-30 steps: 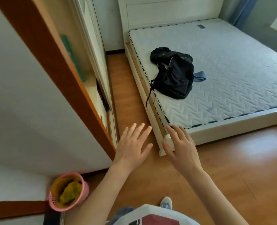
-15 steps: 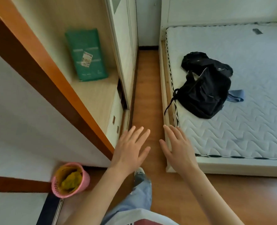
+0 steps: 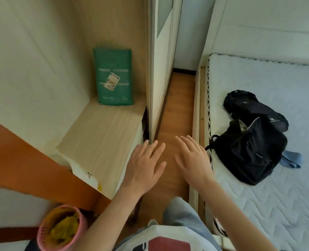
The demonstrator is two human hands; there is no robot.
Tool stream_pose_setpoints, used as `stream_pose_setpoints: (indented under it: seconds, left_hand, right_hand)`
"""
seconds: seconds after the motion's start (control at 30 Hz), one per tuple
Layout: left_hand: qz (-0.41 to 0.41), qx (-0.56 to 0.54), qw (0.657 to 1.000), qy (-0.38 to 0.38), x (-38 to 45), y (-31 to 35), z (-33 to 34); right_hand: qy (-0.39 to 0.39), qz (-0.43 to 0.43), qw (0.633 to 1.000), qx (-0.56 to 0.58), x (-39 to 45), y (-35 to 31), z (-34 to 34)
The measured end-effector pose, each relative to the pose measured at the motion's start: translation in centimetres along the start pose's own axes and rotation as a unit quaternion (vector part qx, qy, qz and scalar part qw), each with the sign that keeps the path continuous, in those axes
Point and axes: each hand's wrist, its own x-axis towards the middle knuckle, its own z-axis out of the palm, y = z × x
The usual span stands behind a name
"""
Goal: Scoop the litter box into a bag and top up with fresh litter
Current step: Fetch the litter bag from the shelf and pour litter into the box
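A green bag [image 3: 113,77] with a small printed label stands upright on a pale wooden ledge [image 3: 103,134], leaning against the back of the wardrobe nook at the upper left. My left hand [image 3: 144,167] and my right hand [image 3: 193,160] are both held out in front of me with fingers straight and spread, holding nothing. They hover above the strip of wooden floor between the ledge and the bed. No litter box or scoop is in view.
A bed with a bare quilted mattress [image 3: 277,196] fills the right side, with a black backpack [image 3: 248,140] on it. A pink basket [image 3: 61,230] lined with a yellow bag stands at the lower left. A narrow wooden floor aisle [image 3: 177,105] runs ahead beside a wardrobe door [image 3: 161,60].
I have walked forward into the room. The green bag and the ledge came into view and drew closer. Both hands stayed out in front, fingers spread.
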Motion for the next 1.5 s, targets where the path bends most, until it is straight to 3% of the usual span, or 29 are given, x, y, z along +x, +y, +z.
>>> stream_pose_setpoints:
  seconds: [0.27,0.43,0.67,0.83,1.1,1.27,1.4,1.5]
  left_hand:
    - [-0.163,-0.015,0.987,-0.006,3.8,-4.5,-0.3]
    - [-0.305,-0.013,0.952,0.006,7.7,-7.8,0.1]
    - [-0.505,-0.022,0.861,0.052,11.0,-9.7,-0.6]
    - [-0.61,-0.028,0.787,0.093,9.4,-9.4,-0.4]
    - [-0.709,-0.024,0.688,0.153,4.0,-8.9,0.2]
    - [-0.754,-0.074,0.607,0.242,3.9,-10.6,-0.6]
    - [-0.807,-0.092,0.533,0.237,3.8,-13.9,0.5]
    - [-0.84,-0.085,0.506,0.177,3.2,-16.0,1.8]
  right_hand:
    - [-0.066,-0.137,0.988,0.015,12.6,-2.3,3.7]
    - [-0.127,-0.254,0.958,0.033,21.1,-3.7,6.0]
    - [-0.178,-0.427,0.886,0.037,30.7,-5.9,8.6]
    - [-0.221,-0.531,0.817,0.05,32.1,-10.3,10.9]
    - [-0.255,-0.648,0.712,0.088,28.1,-18.2,13.9]
    - [-0.256,-0.741,0.616,0.076,26.4,-23.3,15.3]
    - [-0.245,-0.765,0.594,0.042,26.5,-26.2,15.8]
    - [-0.251,-0.765,0.592,0.031,26.9,-27.0,16.2]
